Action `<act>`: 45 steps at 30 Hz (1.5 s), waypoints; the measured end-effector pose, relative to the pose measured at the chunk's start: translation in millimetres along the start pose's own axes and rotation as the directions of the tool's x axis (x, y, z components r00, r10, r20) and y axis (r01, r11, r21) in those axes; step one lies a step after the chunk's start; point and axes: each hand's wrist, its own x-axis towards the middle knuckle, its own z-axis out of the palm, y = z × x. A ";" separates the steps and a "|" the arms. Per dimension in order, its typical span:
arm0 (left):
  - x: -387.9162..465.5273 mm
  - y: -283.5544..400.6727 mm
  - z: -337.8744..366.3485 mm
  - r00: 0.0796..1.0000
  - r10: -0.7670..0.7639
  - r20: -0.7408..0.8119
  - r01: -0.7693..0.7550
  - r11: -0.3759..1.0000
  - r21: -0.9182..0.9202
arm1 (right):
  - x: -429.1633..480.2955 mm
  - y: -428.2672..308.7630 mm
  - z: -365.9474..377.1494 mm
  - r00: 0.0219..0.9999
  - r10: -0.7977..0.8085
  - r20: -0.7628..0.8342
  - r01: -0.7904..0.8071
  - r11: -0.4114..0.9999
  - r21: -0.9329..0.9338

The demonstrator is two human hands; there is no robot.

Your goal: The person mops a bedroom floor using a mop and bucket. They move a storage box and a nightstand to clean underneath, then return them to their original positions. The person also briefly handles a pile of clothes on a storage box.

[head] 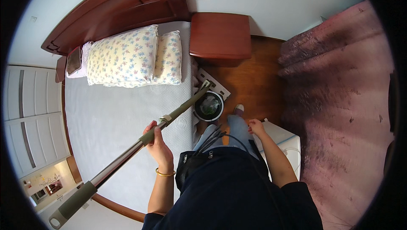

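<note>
My left hand (159,147), with a gold bangle at its wrist, grips the green collar of a telescopic mop handle (120,157). The handle slants over the bed, its grip end at the lower left. At its far end a flat white mop head (214,84) rests near the floor, between the bed and the nightstand. A round bin with a white rim (221,112) and a clear plastic bag inside stands beside the mop head. My right hand (256,127) hangs off the handle beside my leg, its fingers loosely curled; nothing shows in it.
The bed (127,112) with floral pillows (124,58) lies on the left. A reddish wooden nightstand (221,34) stands ahead. Close on my right are a white cabinet-like box (283,134) and a long pink curtain (343,103). Dark cables (208,141) hang at my waist.
</note>
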 end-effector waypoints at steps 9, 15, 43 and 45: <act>-5.4 -38.4 4.1 0.928 -0.307 -0.213 0.319 0.948 0.023 | 64.4 -28.1 -28.1 0.994 0.089 0.067 -0.085 0.994 -0.062; -10.8 -106.9 -9.0 0.725 -0.619 -0.301 0.600 0.783 -0.165 | 144.8 -45.6 -75.9 0.977 0.157 0.146 -0.143 0.984 -0.101; 335.0 -468.0 255.9 0.729 -0.648 -0.219 0.680 0.652 0.335 | 508.7 -341.2 -111.0 0.921 -0.319 -0.225 0.378 0.872 0.310; 336.9 -472.8 254.1 0.740 -0.660 -0.127 0.664 0.689 0.289 | 510.4 -343.7 -109.9 0.947 -0.241 -0.214 0.308 0.873 0.378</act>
